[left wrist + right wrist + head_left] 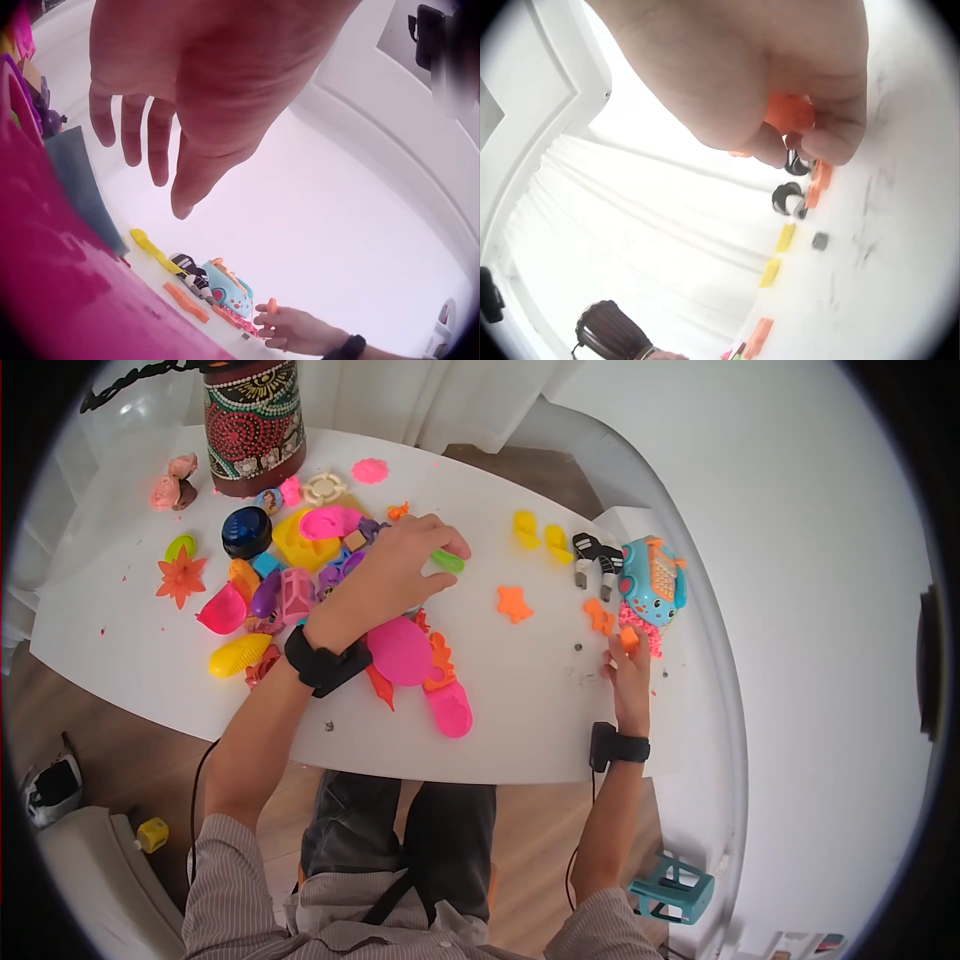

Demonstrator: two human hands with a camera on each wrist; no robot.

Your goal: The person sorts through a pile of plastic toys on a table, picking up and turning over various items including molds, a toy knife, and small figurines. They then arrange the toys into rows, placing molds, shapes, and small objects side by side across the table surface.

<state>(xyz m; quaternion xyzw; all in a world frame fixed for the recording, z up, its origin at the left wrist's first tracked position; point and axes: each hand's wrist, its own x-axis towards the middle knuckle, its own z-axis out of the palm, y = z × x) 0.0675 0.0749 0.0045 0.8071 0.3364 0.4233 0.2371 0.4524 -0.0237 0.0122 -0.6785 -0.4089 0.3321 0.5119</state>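
Over the right part of a toy pile, my left hand reaches with fingers spread downward and nothing visibly gripped. A green piece shows between its thumb and index finger in the head view; contact cannot be told. Below its wrist lies a round pink piece. At the table's right side, my right hand pinches a small orange piece between thumb and fingers. Beside it are another orange piece, pink beads and a blue toy.
Two yellow pieces and a black-and-white item stand behind the right hand. An orange star-like piece lies mid-table. A patterned drum stands at the back left, near a dark blue jar. A pink shoe-shaped piece is near the front.
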